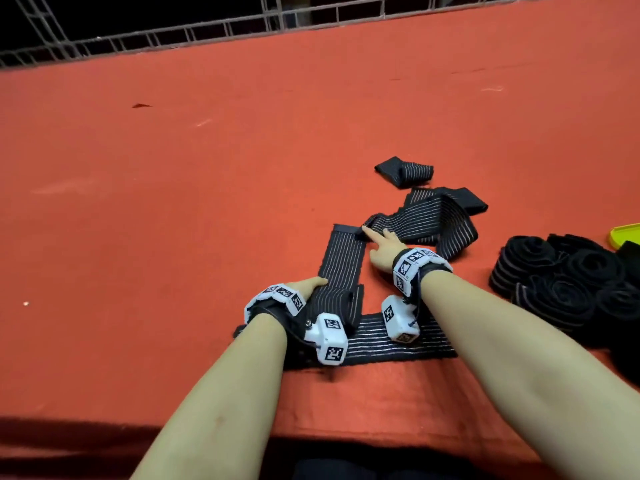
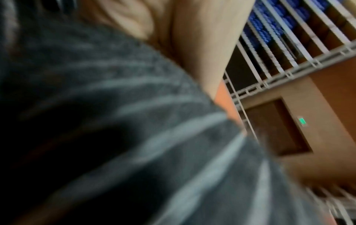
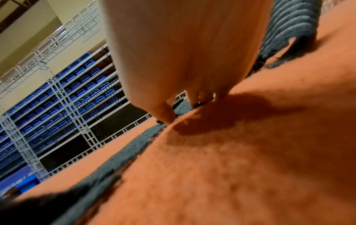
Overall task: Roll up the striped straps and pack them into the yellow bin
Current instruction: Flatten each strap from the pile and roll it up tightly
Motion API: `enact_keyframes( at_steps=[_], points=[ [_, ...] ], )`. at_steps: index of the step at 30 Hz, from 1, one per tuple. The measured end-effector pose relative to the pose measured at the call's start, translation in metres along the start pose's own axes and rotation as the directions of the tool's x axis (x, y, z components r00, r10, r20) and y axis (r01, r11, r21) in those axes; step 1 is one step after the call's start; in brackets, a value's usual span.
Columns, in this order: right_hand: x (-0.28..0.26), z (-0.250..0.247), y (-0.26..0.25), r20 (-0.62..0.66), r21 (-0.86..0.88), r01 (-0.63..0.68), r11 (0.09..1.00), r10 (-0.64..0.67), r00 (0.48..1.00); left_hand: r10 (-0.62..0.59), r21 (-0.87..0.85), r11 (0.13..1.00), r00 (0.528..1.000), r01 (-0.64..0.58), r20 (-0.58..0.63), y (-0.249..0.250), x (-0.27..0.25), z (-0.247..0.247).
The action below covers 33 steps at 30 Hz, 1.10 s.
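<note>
A black strap with thin white stripes point(image 1: 341, 256) lies on the red table, its near end wound into a roll point(image 1: 332, 303). My left hand point(image 1: 313, 284) grips that roll; in the left wrist view the blurred striped strap point(image 2: 134, 106) fills the frame under my palm point(image 2: 192, 38). My right hand point(image 1: 379, 244) reaches to the strap's far end, one straight finger pressing near its corner. The right wrist view has my fingertips point(image 3: 167, 117) touching the strap's edge point(image 3: 134, 146) on the cloth. Only a corner of the yellow bin point(image 1: 623, 233) shows at the right edge.
Another flat strap point(image 1: 408, 344) lies crosswise under my wrists. A tangled strap point(image 1: 436, 216) and a half-rolled one point(image 1: 403, 173) lie beyond my right hand. Several rolled straps point(image 1: 561, 282) are piled at the right. A metal railing point(image 1: 207, 29) runs behind the table's far edge.
</note>
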State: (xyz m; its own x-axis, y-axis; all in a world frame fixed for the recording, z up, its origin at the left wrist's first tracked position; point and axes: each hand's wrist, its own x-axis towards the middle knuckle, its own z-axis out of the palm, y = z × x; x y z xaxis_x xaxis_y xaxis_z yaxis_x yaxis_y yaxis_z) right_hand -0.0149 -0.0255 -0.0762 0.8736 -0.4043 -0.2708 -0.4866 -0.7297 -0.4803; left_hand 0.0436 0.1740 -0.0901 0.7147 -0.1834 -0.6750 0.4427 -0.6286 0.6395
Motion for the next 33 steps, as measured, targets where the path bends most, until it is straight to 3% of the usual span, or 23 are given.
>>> enact_keyframes(
  at_steps=[2,7,10,17,20,23,26,31,33],
  points=[
    [0.006,-0.001,-0.004,0.028,-0.030,-0.064,0.998,0.064,0.998,-0.037,-0.049,0.998,0.993,0.042,0.112,0.004,0.000,-0.003],
    [0.009,0.004,-0.014,0.026,-0.117,-0.148,0.982,0.152,0.988,0.002,0.050,0.999,0.990,-0.010,0.140,0.008,-0.002,-0.004],
    [0.010,0.008,-0.019,0.044,-0.153,-0.170,0.974,0.179,0.983,-0.012,-0.025,1.000,0.991,0.016,0.131,0.007,-0.007,-0.008],
    [0.002,0.007,-0.024,0.055,-0.185,-0.163,0.969,0.176,0.983,0.081,-0.261,0.965,0.981,-0.033,0.174,-0.001,-0.003,-0.009],
    [0.009,0.009,-0.023,0.041,-0.137,-0.197,0.971,0.205,0.978,0.116,-0.275,0.959,0.981,-0.069,0.158,-0.006,0.002,-0.010],
    [0.006,0.004,-0.025,0.063,-0.091,-0.200,0.976,0.206,0.977,0.076,-0.275,0.960,0.992,-0.047,0.097,-0.004,-0.007,-0.009],
    [0.000,-0.011,-0.025,0.051,0.129,-0.180,0.975,0.174,0.983,0.046,-0.275,0.961,0.998,-0.029,0.053,-0.001,-0.017,-0.007],
    [-0.027,-0.017,-0.025,-0.119,0.308,0.009,0.951,0.029,0.992,0.096,-0.242,0.966,0.995,-0.087,0.025,0.003,-0.017,-0.002],
    [-0.038,-0.007,-0.028,-0.096,0.391,0.041,0.919,-0.003,0.995,0.127,-0.172,0.978,0.991,-0.120,0.031,0.003,-0.022,0.002]
  ],
)
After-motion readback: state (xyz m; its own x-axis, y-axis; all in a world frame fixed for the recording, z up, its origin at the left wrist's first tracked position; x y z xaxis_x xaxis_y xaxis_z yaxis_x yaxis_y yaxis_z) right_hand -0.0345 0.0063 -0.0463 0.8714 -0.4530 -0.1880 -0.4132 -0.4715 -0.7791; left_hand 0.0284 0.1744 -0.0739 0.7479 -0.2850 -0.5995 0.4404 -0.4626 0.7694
